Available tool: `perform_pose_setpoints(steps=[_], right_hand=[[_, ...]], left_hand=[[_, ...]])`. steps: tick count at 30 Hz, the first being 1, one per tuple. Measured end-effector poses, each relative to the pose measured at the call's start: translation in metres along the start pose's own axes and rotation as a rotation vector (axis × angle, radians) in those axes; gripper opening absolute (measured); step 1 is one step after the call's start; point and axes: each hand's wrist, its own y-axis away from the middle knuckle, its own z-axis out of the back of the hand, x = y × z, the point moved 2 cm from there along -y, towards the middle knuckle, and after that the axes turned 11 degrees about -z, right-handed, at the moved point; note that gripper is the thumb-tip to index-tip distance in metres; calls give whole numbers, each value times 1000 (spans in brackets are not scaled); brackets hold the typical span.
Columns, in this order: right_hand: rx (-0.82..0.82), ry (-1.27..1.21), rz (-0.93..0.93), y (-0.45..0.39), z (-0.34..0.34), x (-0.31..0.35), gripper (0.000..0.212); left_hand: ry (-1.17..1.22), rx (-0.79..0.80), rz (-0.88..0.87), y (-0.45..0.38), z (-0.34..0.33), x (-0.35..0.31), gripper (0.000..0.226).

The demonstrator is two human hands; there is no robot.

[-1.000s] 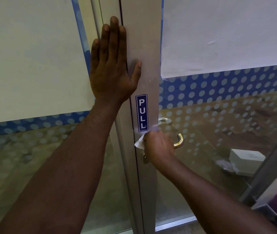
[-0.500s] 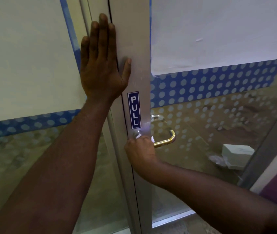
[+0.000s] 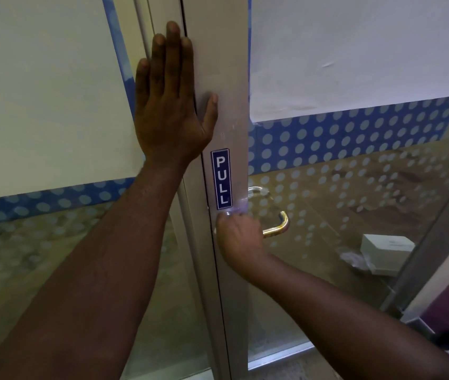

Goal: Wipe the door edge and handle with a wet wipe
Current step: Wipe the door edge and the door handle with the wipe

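My left hand (image 3: 169, 105) lies flat and open against the grey metal door edge (image 3: 228, 78), fingers pointing up across the seam with the neighbouring frame. My right hand (image 3: 241, 237) is closed around a white wet wipe (image 3: 235, 211), only a small bit of which shows above my knuckles. It presses on the door edge just below the blue PULL sticker (image 3: 222, 179), at the base of the brass loop handle (image 3: 275, 226). The handle's curved outer end sticks out to the right of my fist.
The door and the panel to its left are glass with white frosted film (image 3: 354, 50) and a blue dotted band (image 3: 341, 135). Through the glass a white box (image 3: 386, 253) and crumpled wrapping lie on the floor. A grey frame post (image 3: 431, 250) runs diagonally at the right.
My right hand slid left from the handle's loop to the door edge under the PULL sticker, and the wipe is now mostly hidden in my fist. My left hand stayed flat on the door.
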Motion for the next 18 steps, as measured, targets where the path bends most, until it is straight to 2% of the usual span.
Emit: perform_pose_setpoints(steps=[4,7,13,15,18], right_hand=[[144,-42,7,-20,4,-13,18],[262,-185,-43,-33,3,-37,12],[48,-337,-223,-36,0,-35,9],[65,-325,-236,-34,-4,-35,7],[205,-305,-248,-36,-8,-37,9]], left_hand=[[2,-22,-2,0,-3,-1,71],[-13,-39,6,0,-5,2,72],[0,-69,-7,1,-6,2,70],[-8,-76,-2,0,-5,2,70],[-10,-67,5,-1,-4,-1,69]])
